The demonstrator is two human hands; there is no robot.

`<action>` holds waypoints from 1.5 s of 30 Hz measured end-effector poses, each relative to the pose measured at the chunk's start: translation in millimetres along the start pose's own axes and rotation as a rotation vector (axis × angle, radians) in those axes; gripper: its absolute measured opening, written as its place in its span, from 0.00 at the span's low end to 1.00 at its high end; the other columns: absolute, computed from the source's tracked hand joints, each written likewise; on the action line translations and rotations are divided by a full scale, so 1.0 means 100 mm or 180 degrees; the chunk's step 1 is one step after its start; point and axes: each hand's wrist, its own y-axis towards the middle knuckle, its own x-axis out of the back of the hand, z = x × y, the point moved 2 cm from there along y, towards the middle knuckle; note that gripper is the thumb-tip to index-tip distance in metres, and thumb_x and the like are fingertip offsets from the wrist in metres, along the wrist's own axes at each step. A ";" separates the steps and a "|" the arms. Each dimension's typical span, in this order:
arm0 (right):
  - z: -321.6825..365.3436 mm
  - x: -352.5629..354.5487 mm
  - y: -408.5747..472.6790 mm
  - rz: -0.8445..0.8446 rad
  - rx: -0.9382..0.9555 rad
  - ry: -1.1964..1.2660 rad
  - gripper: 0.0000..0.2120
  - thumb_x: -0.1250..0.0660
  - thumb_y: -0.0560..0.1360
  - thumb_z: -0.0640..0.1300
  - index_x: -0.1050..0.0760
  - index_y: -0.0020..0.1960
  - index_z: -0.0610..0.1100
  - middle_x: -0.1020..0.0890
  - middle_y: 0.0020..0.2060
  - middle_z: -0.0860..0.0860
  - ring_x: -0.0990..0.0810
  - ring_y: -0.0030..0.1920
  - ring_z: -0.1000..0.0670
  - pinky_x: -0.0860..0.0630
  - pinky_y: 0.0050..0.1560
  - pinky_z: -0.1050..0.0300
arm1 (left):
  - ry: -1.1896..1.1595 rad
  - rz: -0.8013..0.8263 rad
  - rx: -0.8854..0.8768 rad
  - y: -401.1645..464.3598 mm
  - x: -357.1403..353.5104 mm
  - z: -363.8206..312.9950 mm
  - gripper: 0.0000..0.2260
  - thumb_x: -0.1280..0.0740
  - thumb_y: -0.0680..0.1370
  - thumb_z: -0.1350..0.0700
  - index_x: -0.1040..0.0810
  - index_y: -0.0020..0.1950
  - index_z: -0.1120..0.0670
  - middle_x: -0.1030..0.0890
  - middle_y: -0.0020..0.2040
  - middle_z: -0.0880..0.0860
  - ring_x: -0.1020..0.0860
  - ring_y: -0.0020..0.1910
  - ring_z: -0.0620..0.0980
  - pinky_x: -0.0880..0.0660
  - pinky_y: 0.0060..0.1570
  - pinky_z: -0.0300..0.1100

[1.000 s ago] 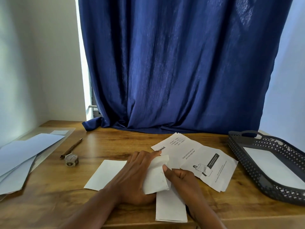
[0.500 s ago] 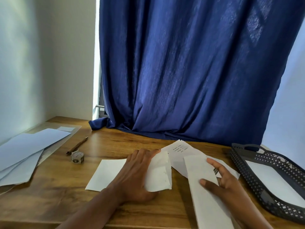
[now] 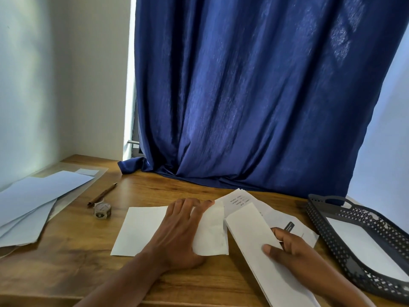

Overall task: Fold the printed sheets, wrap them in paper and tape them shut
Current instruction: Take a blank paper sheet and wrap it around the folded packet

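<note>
Paper covers the middle of the wooden bench. The left hand lies flat with fingers spread on a white wrapping sheet, whose right end curls up over its thumb side. Just right of it, the right hand pinches a long folded strip, thumb on top, fingers beneath; the strip's near end is cut off by the lower frame edge. Under the strip lie printed sheets, fanned, their count unclear and their text too small to read. At left rest several blue-white sheets, one pencil and one tape roll; at right, one dark tray.
</note>
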 end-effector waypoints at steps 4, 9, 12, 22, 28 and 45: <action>-0.05 0.00 0.04 0.0005 -0.0119 -0.0299 0.26 0.37 0.80 0.60 0.36 0.75 0.57 0.29 0.70 0.60 0.28 0.63 0.59 0.31 0.71 0.55 | -0.0023 -0.0024 -0.0036 0.00 0.00 0.00 0.51 0.30 0.64 0.25 0.51 0.79 0.40 0.38 0.73 0.46 0.38 0.69 0.47 0.38 0.72 0.46; -0.09 0.05 0.07 0.0043 -0.0113 -0.0454 0.31 0.38 0.77 0.66 0.37 0.76 0.55 0.31 0.73 0.60 0.28 0.70 0.54 0.32 0.73 0.53 | -0.0079 -0.0002 -0.0017 -0.01 0.01 0.01 0.51 0.30 0.64 0.25 0.52 0.78 0.39 0.39 0.72 0.46 0.38 0.69 0.46 0.39 0.72 0.46; -0.11 0.07 0.09 0.0102 -0.0058 -0.0359 0.28 0.37 0.77 0.64 0.35 0.74 0.57 0.28 0.73 0.58 0.26 0.68 0.55 0.29 0.72 0.52 | -0.0070 0.0035 -0.0012 0.00 0.01 0.00 0.51 0.30 0.64 0.25 0.54 0.77 0.37 0.40 0.72 0.45 0.40 0.69 0.45 0.40 0.72 0.45; 0.01 0.08 0.10 0.0594 0.0161 -0.0688 0.14 0.36 0.80 0.58 0.28 0.65 0.63 0.30 0.67 0.68 0.26 0.62 0.63 0.28 0.63 0.66 | 0.0228 -0.0055 -0.0239 0.00 -0.01 -0.04 0.50 0.32 0.64 0.23 0.48 0.79 0.41 0.37 0.70 0.48 0.34 0.67 0.49 0.36 0.70 0.51; 0.07 0.13 0.20 0.0859 0.0259 -0.0977 0.29 0.35 0.72 0.69 0.28 0.70 0.62 0.29 0.71 0.66 0.27 0.67 0.59 0.28 0.71 0.53 | 0.0192 -0.0053 -0.0307 0.00 0.01 -0.05 0.49 0.31 0.65 0.24 0.49 0.79 0.39 0.36 0.71 0.47 0.34 0.67 0.49 0.35 0.71 0.52; 0.77 -0.29 0.60 -0.0702 0.0681 -0.1642 0.22 0.27 0.68 0.65 0.29 0.57 0.60 0.18 0.52 0.59 0.22 0.48 0.56 0.23 0.46 0.59 | 0.0142 0.0046 -0.0249 0.00 0.00 -0.03 0.49 0.31 0.65 0.25 0.52 0.78 0.38 0.37 0.72 0.47 0.35 0.69 0.51 0.36 0.72 0.50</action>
